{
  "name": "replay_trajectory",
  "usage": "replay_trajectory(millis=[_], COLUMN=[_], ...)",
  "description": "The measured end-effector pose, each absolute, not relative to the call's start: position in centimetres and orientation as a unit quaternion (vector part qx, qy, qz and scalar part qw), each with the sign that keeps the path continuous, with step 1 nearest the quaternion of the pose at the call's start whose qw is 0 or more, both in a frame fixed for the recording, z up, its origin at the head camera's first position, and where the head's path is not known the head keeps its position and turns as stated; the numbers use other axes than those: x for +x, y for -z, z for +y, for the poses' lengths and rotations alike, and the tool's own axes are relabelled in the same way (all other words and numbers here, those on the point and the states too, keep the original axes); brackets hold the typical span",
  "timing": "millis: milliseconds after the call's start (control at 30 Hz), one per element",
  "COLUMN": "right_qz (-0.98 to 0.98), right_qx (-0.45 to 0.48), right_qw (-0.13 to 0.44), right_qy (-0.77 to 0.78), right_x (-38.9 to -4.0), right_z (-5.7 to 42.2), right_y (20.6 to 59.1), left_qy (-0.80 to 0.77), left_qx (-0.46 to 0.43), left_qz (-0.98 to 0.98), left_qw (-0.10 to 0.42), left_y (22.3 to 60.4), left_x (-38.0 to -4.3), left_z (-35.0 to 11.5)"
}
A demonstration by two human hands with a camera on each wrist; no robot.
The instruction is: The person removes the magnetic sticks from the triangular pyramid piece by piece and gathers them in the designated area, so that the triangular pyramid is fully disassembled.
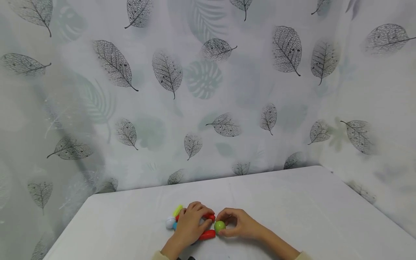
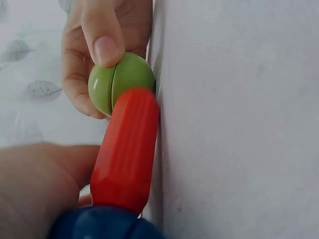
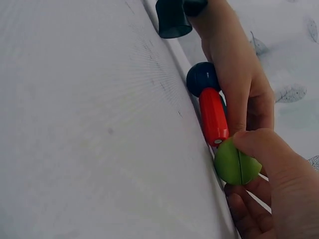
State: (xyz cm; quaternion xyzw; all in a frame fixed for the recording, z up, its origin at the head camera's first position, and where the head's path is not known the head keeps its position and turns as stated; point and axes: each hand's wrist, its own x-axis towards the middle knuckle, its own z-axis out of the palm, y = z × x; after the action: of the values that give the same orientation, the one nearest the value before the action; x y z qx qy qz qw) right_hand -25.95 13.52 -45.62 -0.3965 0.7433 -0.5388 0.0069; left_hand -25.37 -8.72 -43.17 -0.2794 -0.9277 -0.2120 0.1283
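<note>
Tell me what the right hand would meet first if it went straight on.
Holding the green ball, the right hand would probably meet the nearer red rod first; the ball may be touching it, but depth is unclear.

"How's the light in the head view?"

"Bright and soft. The leaf-print curtain (image 1: 247,94) greys toward the left, and a faint shadow lies on the tabletop (image 1: 279,202) below the right hand (image 1: 240,223)."

"And the wrist views?"

"Dimmer, greyer. In the left one, a small glint sits on the green ball (image 2: 133,72), while the far tip of the red rod (image 2: 124,154) is blurred. In the right, fine ripple-like lines streak the tabletop."
</note>
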Motion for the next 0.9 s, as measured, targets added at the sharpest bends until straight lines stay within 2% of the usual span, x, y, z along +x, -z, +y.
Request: replay_trajectory(millis=[100, 300, 733, 900], right_qz=[0.743, 0.747, 0.767, 0.78], right_qx=[-0.4, -0.391, -0.345, -0.314], right_qw=[0.015, 0.012, -0.037, -0.062], right_qy=[0.537, 0.537, 0.54, 0.538], right_x=[-25.8, -25.8, -27.2, -27.4], right_z=[13.6, 13.5, 14.6, 15.3], right_y=[45.5, 45.5, 44.8, 44.9], left_qy=[0.201, 0.193, 0.209, 0.223], left_qx=[-0.268, -0.262, -0.262, -0.253], left_qz=[-0.932, -0.937, -0.933, -0.934], left_qw=[0.139, 0.125, 0.133, 0.118], left_y=[43.3, 43.4, 43.0, 43.1], left_x=[-25.4, -25.3, -25.7, -25.5], left_z=[-8.6, -8.6, -8.8, -8.9])
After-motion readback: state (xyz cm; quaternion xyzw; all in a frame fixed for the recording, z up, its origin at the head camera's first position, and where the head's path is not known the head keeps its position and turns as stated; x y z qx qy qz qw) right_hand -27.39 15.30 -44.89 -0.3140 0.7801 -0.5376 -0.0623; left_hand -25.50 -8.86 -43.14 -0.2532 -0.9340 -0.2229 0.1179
